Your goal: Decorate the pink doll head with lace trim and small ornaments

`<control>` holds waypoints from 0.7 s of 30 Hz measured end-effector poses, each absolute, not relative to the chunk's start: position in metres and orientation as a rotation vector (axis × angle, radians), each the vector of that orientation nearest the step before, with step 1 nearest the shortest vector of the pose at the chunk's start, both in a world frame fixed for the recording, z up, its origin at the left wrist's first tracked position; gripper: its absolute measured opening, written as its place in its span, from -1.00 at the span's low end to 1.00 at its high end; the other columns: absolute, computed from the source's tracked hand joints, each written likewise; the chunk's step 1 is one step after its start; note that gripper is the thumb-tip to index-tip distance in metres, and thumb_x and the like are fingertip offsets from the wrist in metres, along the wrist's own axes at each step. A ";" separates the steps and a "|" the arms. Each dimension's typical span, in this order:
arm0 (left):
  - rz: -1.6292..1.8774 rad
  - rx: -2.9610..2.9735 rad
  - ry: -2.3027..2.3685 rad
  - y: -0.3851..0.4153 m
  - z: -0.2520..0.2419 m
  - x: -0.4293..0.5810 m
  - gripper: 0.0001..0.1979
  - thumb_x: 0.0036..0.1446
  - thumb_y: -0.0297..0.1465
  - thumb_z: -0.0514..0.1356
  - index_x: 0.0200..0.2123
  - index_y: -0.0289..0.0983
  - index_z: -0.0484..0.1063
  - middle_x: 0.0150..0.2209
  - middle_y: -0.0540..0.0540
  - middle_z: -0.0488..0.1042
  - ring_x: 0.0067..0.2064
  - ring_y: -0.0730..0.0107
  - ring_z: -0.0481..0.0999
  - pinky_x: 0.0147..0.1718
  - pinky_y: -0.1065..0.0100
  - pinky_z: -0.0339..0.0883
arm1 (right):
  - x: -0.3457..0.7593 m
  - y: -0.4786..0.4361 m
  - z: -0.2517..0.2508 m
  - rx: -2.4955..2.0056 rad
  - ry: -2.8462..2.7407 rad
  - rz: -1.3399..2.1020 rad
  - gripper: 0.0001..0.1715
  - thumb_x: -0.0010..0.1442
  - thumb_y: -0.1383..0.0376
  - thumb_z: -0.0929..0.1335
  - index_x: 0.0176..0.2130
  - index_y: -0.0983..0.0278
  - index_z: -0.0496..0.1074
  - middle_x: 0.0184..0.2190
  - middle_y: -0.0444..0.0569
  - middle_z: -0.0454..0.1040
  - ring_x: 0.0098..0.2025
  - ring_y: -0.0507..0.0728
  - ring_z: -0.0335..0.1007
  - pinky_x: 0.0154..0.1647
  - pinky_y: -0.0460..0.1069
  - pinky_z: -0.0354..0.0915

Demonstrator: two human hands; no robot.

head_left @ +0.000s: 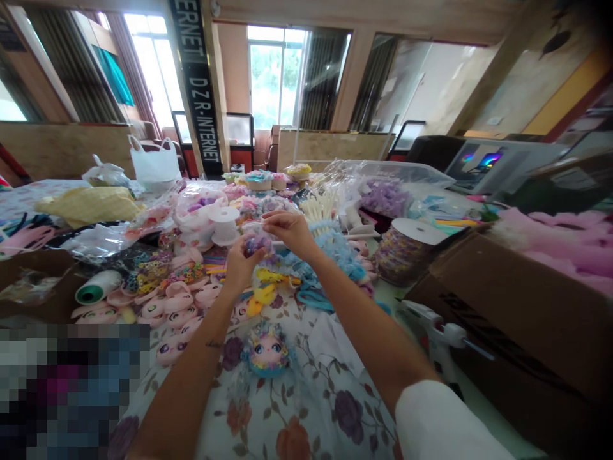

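Observation:
Over the middle of the table, my left hand [238, 267] is closed on a small purple, frilly bundle [261, 245]. My right hand [293, 234] is just right of and above it, thumb and fingertips pinched together; what they grip is too small and blurred to name. A white spool [225, 225] stands behind my left hand. Below my hands, a decorated doll face [267, 350] with big blue eyes and a blue frilly edge lies on the flowered tablecloth [292, 421]. Yellow ribbon pieces [262, 297] and light blue frilly trim [330, 252] lie close by.
Several plain pink doll faces [179, 306] lie to the left, near a green-based thread cone [98, 287]. On the right are a large reel of colourful trim [407, 249], a white glue gun [438, 322] and a big cardboard box [522, 300]. Plastic-wrapped materials crowd the back.

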State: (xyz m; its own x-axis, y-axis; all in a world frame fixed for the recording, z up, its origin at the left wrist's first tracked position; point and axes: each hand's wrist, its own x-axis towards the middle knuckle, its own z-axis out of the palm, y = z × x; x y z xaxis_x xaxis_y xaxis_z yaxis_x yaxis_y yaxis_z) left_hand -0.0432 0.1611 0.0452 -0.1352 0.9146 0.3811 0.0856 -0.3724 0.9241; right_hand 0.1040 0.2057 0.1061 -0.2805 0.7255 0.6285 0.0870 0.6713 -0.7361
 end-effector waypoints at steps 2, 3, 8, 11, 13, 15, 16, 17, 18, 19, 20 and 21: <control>1.537 1.410 1.067 0.158 0.051 -0.045 -0.50 -0.12 -0.26 0.34 -0.08 -0.30 0.36 -0.28 -0.06 0.48 -0.26 0.32 0.50 -0.27 0.29 0.44 | 0.107 0.194 0.112 -0.679 -1.841 0.670 -0.85 0.02 0.26 0.42 -0.37 0.30 0.55 -0.18 0.03 0.51 -0.18 0.12 0.46 -0.23 -0.03 0.38; 1.484 1.398 1.023 0.156 0.055 -0.046 -0.49 -0.14 -0.28 0.35 -0.09 -0.30 0.35 -0.29 -0.04 0.48 -0.28 0.33 0.50 -0.29 0.29 0.44 | 0.111 0.187 0.116 -0.697 -1.907 0.632 -0.85 0.03 0.28 0.41 -0.34 0.31 0.54 -0.15 0.04 0.49 -0.16 0.12 0.45 -0.23 -0.03 0.37; 1.200 1.599 0.839 0.139 0.071 -0.042 -0.51 -0.13 -0.36 0.35 -0.09 -0.27 0.35 -0.29 -0.03 0.49 -0.29 0.34 0.50 -0.29 0.32 0.41 | 0.142 0.133 0.135 -0.898 -2.273 0.264 -0.86 0.17 0.33 0.33 -0.41 0.31 0.46 -0.25 -0.01 0.46 -0.25 0.08 0.39 -0.23 -0.06 0.28; 1.085 1.802 0.824 0.123 0.077 -0.031 -0.53 -0.11 -0.38 0.35 -0.07 -0.26 0.40 -0.26 -0.04 0.49 -0.27 0.32 0.48 -0.29 0.34 0.38 | 0.164 0.097 0.142 -1.096 -2.346 -0.002 -0.76 0.22 0.34 0.31 -0.48 0.30 0.43 -0.40 -0.06 0.41 -0.37 0.05 0.32 -0.32 -0.08 0.18; 1.001 1.892 0.829 0.111 0.079 -0.022 -0.55 -0.10 -0.35 0.34 -0.07 -0.25 0.42 -0.31 -0.02 0.48 -0.34 0.34 0.46 -0.36 0.37 0.36 | 0.177 0.077 0.142 -1.168 -2.352 -0.125 -0.76 0.22 0.34 0.31 -0.46 0.30 0.46 -0.40 -0.05 0.41 -0.39 0.05 0.30 -0.34 -0.07 0.14; 0.926 1.939 0.833 0.099 0.081 -0.014 -0.59 -0.07 -0.31 0.33 -0.09 -0.24 0.43 -0.38 0.01 0.46 -0.43 0.39 0.41 -0.45 0.40 0.30 | 0.187 0.062 0.140 -1.155 -2.320 -0.161 -0.76 0.23 0.32 0.31 -0.44 0.28 0.48 -0.40 -0.05 0.40 -0.40 0.05 0.29 -0.34 -0.07 0.13; 0.909 1.952 0.847 0.093 0.081 -0.010 -0.61 -0.05 -0.28 0.33 -0.11 -0.24 0.44 -0.43 0.03 0.43 -0.47 0.42 0.38 -0.49 0.42 0.27 | 0.191 0.056 0.139 -1.117 -2.287 -0.139 -0.77 0.23 0.31 0.32 -0.43 0.28 0.48 -0.41 -0.06 0.40 -0.41 0.05 0.29 -0.34 -0.07 0.13; 0.907 1.959 0.866 0.088 0.080 -0.007 -0.62 -0.05 -0.26 0.32 -0.14 -0.25 0.44 -0.47 0.05 0.41 -0.49 0.44 0.35 -0.51 0.43 0.24 | 0.194 0.051 0.137 -1.071 -2.246 -0.100 -0.79 0.23 0.30 0.32 -0.42 0.28 0.49 -0.42 -0.07 0.39 -0.42 0.04 0.29 -0.35 -0.08 0.14; 0.911 1.962 0.879 0.083 0.080 -0.005 -0.63 -0.04 -0.24 0.32 -0.15 -0.25 0.45 -0.49 0.05 0.40 -0.50 0.45 0.34 -0.52 0.43 0.22 | 0.195 0.047 0.135 -1.026 -2.203 -0.053 -0.81 0.22 0.29 0.33 -0.40 0.28 0.49 -0.43 -0.08 0.39 -0.43 0.03 0.28 -0.36 -0.09 0.15; 0.915 1.959 0.882 0.080 0.079 -0.003 -0.63 -0.03 -0.23 0.32 -0.15 -0.26 0.45 -0.48 0.05 0.40 -0.48 0.44 0.35 -0.50 0.43 0.23 | 0.196 0.044 0.132 -0.991 -2.165 -0.010 -0.83 0.21 0.29 0.34 -0.37 0.28 0.50 -0.43 -0.09 0.38 -0.45 0.02 0.27 -0.37 -0.10 0.16; 0.913 1.953 0.879 0.077 0.077 -0.003 -0.62 -0.03 -0.23 0.32 -0.14 -0.26 0.44 -0.44 0.03 0.43 -0.45 0.42 0.37 -0.47 0.42 0.26 | 0.196 0.043 0.129 -0.969 -2.136 0.023 -0.85 0.21 0.29 0.35 -0.35 0.29 0.50 -0.42 -0.09 0.37 -0.46 0.01 0.26 -0.38 -0.10 0.16; 0.907 1.943 0.882 0.074 0.075 -0.004 -0.60 -0.04 -0.23 0.32 -0.13 -0.26 0.43 -0.39 0.00 0.45 -0.40 0.39 0.41 -0.42 0.40 0.29 | 0.196 0.042 0.126 -0.959 -2.117 0.045 -0.87 0.20 0.30 0.35 -0.33 0.29 0.51 -0.42 -0.09 0.36 -0.47 0.00 0.25 -0.39 -0.11 0.16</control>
State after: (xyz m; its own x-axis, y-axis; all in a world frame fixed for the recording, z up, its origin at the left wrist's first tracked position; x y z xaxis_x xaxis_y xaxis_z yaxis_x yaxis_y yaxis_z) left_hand -0.0038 0.0743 0.0749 0.4998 0.8223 0.2719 0.2489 -0.4371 0.8643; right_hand 0.1963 0.0419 0.1261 -0.3975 0.6469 0.6508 0.6189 0.7126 -0.3304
